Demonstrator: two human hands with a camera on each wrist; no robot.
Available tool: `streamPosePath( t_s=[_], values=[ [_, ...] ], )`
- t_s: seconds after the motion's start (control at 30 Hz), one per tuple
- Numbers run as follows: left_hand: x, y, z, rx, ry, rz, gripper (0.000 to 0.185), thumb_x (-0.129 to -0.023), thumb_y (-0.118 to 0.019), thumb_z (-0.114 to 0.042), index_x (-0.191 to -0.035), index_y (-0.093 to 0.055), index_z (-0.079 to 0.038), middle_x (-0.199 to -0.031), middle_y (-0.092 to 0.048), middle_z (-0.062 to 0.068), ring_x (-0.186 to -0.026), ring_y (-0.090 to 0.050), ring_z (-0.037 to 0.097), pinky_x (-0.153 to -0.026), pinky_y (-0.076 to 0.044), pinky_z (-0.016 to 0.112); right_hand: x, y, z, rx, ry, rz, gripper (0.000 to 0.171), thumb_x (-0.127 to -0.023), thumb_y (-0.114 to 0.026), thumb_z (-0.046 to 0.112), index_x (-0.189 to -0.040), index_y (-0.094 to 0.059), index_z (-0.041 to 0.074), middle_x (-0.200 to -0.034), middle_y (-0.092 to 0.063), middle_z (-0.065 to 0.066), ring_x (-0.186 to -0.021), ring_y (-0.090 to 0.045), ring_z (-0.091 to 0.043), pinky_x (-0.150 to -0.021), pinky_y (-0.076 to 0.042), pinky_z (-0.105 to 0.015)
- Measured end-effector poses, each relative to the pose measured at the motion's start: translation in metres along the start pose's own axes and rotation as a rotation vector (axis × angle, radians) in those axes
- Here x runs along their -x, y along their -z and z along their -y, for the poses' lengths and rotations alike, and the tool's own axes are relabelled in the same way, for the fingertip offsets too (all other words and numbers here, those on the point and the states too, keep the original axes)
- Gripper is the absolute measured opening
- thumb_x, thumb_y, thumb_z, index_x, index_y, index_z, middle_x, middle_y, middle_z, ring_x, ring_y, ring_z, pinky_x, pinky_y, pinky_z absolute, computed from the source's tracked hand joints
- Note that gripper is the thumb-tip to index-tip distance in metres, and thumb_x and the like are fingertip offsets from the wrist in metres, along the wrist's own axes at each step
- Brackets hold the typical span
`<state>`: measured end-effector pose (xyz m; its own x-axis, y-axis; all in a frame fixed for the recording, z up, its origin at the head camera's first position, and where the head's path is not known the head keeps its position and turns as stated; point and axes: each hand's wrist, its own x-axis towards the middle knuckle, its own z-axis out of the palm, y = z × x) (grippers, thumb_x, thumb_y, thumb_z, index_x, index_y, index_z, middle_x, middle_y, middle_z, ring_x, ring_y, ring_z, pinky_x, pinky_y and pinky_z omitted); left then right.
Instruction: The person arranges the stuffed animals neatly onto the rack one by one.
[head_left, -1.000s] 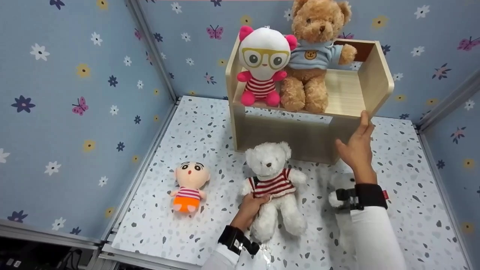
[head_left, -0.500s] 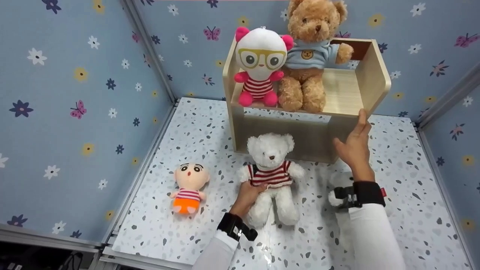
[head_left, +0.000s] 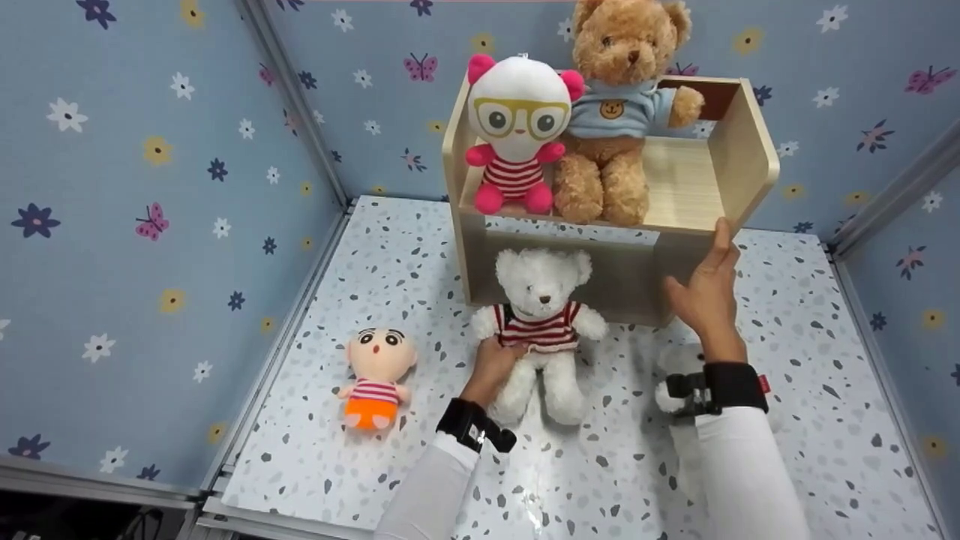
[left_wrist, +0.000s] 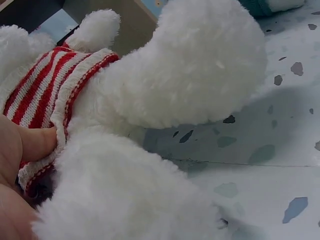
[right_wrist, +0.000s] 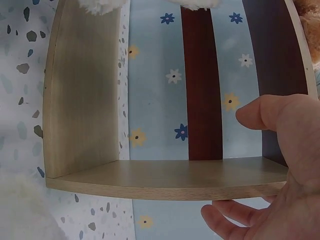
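While my left hand [head_left: 493, 365] pinches the white plush bear in a red-striped jumper [head_left: 541, 328] at its side, near the shelf's front, I log my right hand [head_left: 705, 296]: fingers straight, spread against the light wooden open shelf unit's [head_left: 739, 161] right edge.

The white bear [head_left: 540, 322] at centre frame is fluffy plush, its striped jumper [head_left: 541, 331] ribbed knit. The shelf [head_left: 622, 262] above it looks like pale matt wood with smooth faces. The brown bear [head_left: 619, 112] at the top has curly pile and a soft cloth top. The floor [head_left: 390, 262] is smooth, speckled and faintly glossy. The walls [head_left: 150, 187] look like printed matt sheet.
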<state>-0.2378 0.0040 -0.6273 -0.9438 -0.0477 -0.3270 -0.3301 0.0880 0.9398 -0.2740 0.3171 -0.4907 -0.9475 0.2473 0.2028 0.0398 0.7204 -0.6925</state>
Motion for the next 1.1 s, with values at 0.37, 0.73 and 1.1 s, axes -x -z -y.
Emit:
streamPosePath(
  t_s=[0.37, 0.73, 1.1],
  values=[
    [-0.025, 0.001, -0.018, 0.032, -0.041, -0.09, 0.03, -0.088, -0.065, -0.007, -0.116, -0.065, 0.004, -0.112, -0.07, 0.015, -0.102, -0.062, 0.022, -0.094, -0.05, 0.034, -0.001, 0.0, 0.0, 0.009, -0.041, 0.027, 0.11, -0.09, -0.071, 0.012, -0.159, 0.012, 0.031, -0.164, -0.008, -0.027, -0.144, -0.031, -0.055, -0.102, -0.04, -0.07],
    [-0.051, -0.008, -0.035, 0.07, -0.082, -0.147, 0.021, -0.088, -0.063, -0.004, -0.109, -0.067, 0.0, -0.106, -0.068, 0.012, -0.092, -0.055, 0.018, -0.084, -0.046, 0.029, -0.001, 0.004, -0.003, 0.028, -0.06, 0.03, 0.112, -0.09, -0.071, 0.011, -0.158, 0.015, 0.033, -0.163, -0.009, -0.028, -0.144, -0.031, -0.054, -0.102, -0.04, -0.07],
    [-0.08, -0.008, -0.048, 0.234, -0.114, -0.181, 0.015, -0.086, -0.057, 0.004, -0.099, -0.057, -0.004, -0.097, -0.056, 0.005, -0.092, -0.051, 0.019, -0.083, -0.044, 0.028, -0.003, 0.0, 0.001, 0.037, -0.073, 0.042, 0.114, -0.09, -0.072, 0.011, -0.158, 0.017, 0.033, -0.163, -0.009, -0.03, -0.145, -0.03, -0.053, -0.105, -0.04, -0.069]
  ],
)
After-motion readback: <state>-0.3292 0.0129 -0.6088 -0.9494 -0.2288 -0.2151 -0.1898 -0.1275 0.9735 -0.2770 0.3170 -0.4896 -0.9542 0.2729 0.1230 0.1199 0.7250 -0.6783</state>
